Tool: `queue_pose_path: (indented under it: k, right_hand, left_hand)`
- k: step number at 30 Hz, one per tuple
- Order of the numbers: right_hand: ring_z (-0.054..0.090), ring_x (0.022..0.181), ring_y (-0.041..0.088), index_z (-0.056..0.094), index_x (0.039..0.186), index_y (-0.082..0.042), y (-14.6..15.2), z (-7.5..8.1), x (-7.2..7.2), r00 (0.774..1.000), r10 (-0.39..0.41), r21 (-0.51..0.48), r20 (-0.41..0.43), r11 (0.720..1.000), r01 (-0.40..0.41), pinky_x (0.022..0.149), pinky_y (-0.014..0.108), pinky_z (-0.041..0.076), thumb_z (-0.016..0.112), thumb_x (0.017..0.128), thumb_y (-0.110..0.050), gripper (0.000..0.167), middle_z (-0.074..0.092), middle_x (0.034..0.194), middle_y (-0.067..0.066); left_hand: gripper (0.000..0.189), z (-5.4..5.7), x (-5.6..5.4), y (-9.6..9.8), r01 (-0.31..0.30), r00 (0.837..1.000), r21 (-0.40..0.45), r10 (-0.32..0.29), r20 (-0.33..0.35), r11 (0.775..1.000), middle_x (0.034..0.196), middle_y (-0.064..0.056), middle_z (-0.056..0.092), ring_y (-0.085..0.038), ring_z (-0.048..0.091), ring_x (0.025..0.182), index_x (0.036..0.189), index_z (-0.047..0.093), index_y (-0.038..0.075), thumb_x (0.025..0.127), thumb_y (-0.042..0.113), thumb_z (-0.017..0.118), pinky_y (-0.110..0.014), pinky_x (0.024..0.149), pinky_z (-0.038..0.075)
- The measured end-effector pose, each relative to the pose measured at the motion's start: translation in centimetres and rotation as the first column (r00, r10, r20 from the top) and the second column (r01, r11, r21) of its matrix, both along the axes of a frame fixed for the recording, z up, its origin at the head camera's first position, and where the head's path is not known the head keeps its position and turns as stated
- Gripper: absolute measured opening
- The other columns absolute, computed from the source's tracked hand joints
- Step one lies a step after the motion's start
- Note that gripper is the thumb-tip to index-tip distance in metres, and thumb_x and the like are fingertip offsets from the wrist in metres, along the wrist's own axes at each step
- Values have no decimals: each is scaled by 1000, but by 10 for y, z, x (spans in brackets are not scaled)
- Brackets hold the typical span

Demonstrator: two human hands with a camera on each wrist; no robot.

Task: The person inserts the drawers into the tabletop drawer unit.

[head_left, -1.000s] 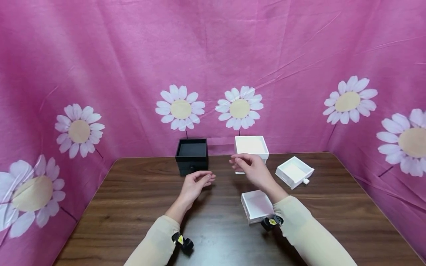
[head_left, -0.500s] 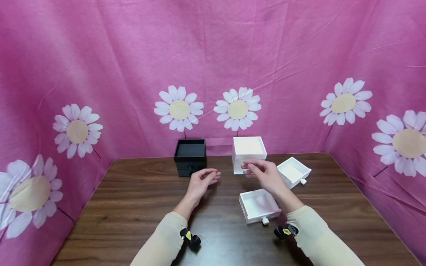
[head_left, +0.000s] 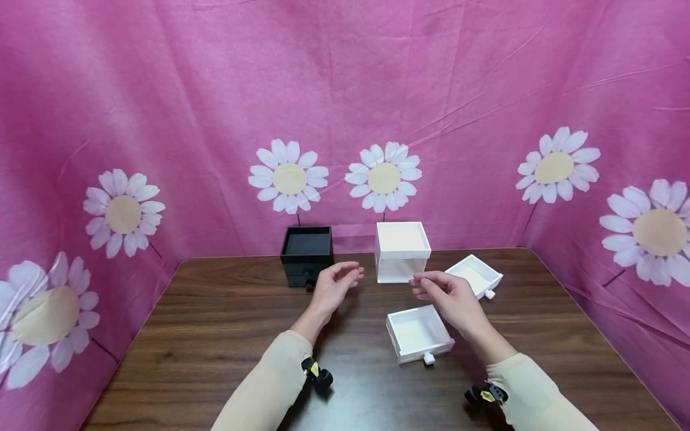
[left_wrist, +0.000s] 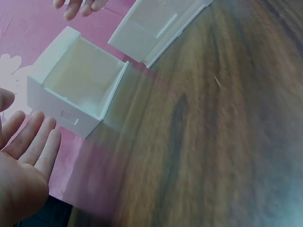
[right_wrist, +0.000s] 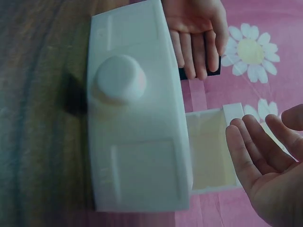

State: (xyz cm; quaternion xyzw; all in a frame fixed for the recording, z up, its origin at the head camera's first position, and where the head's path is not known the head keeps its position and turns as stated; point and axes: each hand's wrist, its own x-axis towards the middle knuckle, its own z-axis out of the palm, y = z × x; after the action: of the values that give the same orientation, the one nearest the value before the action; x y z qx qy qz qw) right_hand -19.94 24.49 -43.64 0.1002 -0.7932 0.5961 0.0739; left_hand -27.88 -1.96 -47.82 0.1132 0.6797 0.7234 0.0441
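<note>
My left hand point(head_left: 335, 290) hovers over the table in front of the black box point(head_left: 307, 256), fingers loosely extended and holding nothing. My right hand point(head_left: 450, 296), likewise bare, floats between two white drawers. Upright at the back stands a white box casing point(head_left: 402, 240) whose front is an open hollow. One white drawer point(head_left: 418, 331) with a round knob lies nearest me; the other white drawer point(head_left: 480, 276) sits turned at an angle to the right, partly behind my right hand. In the right wrist view the near drawer's knob point(right_wrist: 120, 78) looms large before the casing point(right_wrist: 208, 146).
The black box has a shallow recessed top and small round knobs on its front. A brown wood-grain table point(head_left: 226, 347) bears everything. Behind it hangs a pink cloth point(head_left: 345, 78) printed with daisies. Small black cameras point(head_left: 319, 376) are strapped to both wrists.
My right hand has drawn back and to the right, uncovering the casing's hollow front and the near drawer's knob. My left hand has drifted slightly right and forward. The view has shifted a little.
</note>
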Motion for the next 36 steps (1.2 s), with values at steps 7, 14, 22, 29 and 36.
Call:
queue_pose_path:
  k: [7, 14, 22, 29, 36]
  right_hand:
    - [77, 93, 1, 70, 124, 16, 8, -2, 19, 999, -38, 8, -11, 999, 38, 88, 26, 67, 58, 110, -5, 27, 79, 113, 25]
    - [78, 95, 2, 71, 122, 14, 17, -3, 38, 997, -59, 24, -42, 998, 60, 83, 26, 68, 59, 110, -3, 25, 83, 109, 6]
    - [79, 93, 4, 73, 118, 14, 24, -8, 52, 995, -73, 59, -70, 995, 77, 81, 24, 67, 60, 109, -1, 22, 83, 108, 11]
    - [78, 92, 5, 76, 115, 7, 27, -13, 66, 996, -58, 115, -64, 991, 65, 81, 23, 66, 61, 108, -3, 19, 83, 104, 3]
    - [78, 90, 4, 77, 112, 5, 30, -14, 76, 994, -64, 134, -93, 988, 76, 80, 20, 65, 62, 107, -1, 17, 83, 101, 9]
  left_hand:
    - [28, 2, -4, 9, -8, 1000, 5, 8, 6, 1000, 130, -26, 75, -33, 76, 120, 131, 71, -4, 108, 10, 66, -50, 108, 62]
    - [27, 4, -11, 18, -36, 999, 1, 36, 16, 999, 132, -28, 73, -33, 75, 120, 130, 72, -4, 108, 12, 66, -42, 103, 64]
    - [31, 10, -20, 33, -97, 995, -35, 97, 14, 995, 126, -22, 78, -31, 76, 117, 132, 73, -3, 107, 15, 68, -35, 98, 66]
    - [34, 18, -32, 37, -150, 989, -60, 150, 7, 987, 124, -21, 78, -44, 71, 122, 134, 73, -1, 106, 19, 69, -46, 104, 63]
    - [36, 28, -41, 41, -155, 988, -80, 157, 12, 985, 130, -17, 75, -46, 68, 121, 134, 74, 2, 105, 24, 71, -60, 109, 58]
